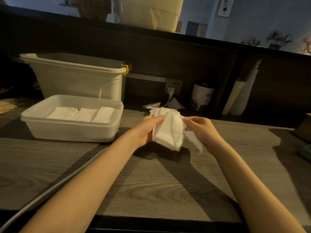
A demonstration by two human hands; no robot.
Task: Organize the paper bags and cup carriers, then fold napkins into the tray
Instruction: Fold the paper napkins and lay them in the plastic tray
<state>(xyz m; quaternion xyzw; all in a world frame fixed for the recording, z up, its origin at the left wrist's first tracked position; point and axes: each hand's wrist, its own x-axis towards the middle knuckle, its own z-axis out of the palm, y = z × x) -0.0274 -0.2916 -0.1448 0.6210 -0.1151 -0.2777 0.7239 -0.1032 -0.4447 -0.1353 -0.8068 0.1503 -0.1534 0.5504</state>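
Observation:
A bunch of white napkins (170, 130) is held above the wooden counter between both hands. My left hand (146, 130) grips its left side, and my right hand (202, 130) pinches its right edge, with one napkin corner hanging below that hand. To the left stands a shallow white tray (70, 130) with three folded napkins (82, 113) lying side by side in it. Brown paper bags (7, 105) show at the far left edge, mostly cut off.
A tall white bin (79, 81) with a yellow latch stands behind the tray. A wall socket with a plug (173, 88), loose napkins (152, 105), a printed canister (201, 98) and stacked paper cups (240, 95) line the back. A grey cable (50, 190) runs along the counter's left front.

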